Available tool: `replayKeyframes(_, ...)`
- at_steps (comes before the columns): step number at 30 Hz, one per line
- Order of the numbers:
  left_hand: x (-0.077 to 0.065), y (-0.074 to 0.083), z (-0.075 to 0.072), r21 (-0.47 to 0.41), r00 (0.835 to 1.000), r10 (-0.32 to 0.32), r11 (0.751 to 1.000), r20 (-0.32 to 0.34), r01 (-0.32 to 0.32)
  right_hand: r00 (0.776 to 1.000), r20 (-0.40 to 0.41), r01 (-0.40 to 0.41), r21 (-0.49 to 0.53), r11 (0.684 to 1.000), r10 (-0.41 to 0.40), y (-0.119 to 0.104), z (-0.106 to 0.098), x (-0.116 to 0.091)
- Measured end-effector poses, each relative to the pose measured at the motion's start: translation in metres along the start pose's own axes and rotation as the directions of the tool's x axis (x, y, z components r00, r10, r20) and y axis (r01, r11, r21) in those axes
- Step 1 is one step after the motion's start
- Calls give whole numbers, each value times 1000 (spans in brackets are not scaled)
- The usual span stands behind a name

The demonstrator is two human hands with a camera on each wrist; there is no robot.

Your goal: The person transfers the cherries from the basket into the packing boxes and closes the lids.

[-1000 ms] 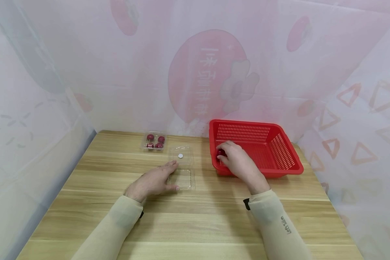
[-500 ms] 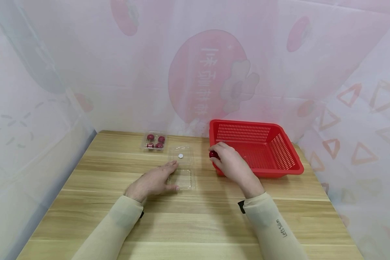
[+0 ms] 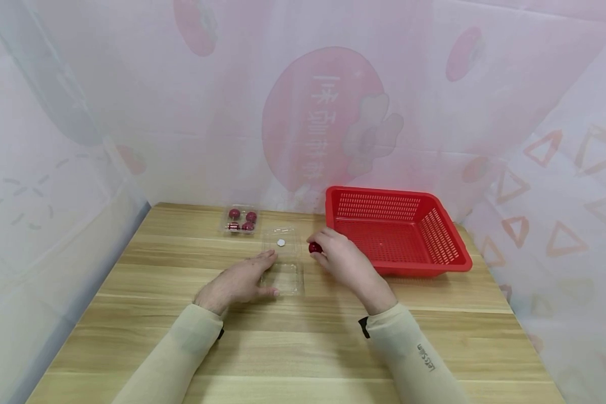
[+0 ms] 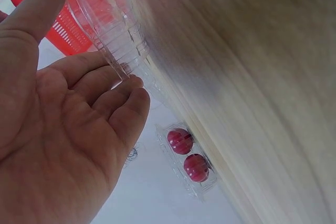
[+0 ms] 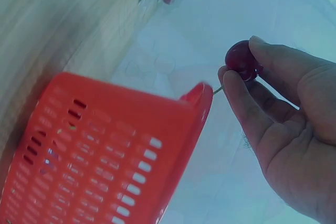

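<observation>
Just left of the red basket (image 3: 399, 264), my right hand (image 3: 348, 266) holds a dark red cherry (image 3: 315, 247) above the table. Thumb and fingertips pinch the cherry (image 5: 241, 59) in the right wrist view, where a thin green stem (image 5: 218, 89) shows below it. My left hand (image 3: 237, 282) rests beside an opened clear plastic box (image 3: 283, 279), fingers fairly straight and touching its left edge. The box's lid (image 3: 290, 249) lies folded back, with a small white label (image 3: 281, 243) on it. In the left wrist view the palm (image 4: 58, 145) holds nothing.
Behind the left hand, near the table's back edge, stands another clear box (image 3: 227, 231) with several dark red cherries (image 3: 234, 214) in it. A printed curtain (image 3: 207, 140) rises right behind the wooden table (image 3: 262, 359). The basket has high slotted walls.
My right hand has carried the cherry up out of the basket, over its left rim and leftward toward the opened box. The left hand has stayed in place.
</observation>
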State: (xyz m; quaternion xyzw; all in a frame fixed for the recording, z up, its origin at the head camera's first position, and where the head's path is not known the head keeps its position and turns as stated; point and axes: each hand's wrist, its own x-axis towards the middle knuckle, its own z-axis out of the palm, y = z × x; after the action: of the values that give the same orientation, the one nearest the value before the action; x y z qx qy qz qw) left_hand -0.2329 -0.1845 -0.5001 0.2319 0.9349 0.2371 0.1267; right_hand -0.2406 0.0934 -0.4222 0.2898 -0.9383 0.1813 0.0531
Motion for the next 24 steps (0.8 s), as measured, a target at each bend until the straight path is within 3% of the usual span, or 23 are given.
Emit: replayKeyframes(24,-1,2,-2,-13,1000,-10,1000,9,11,992,106,60,66,996,-66,-22,43,8)
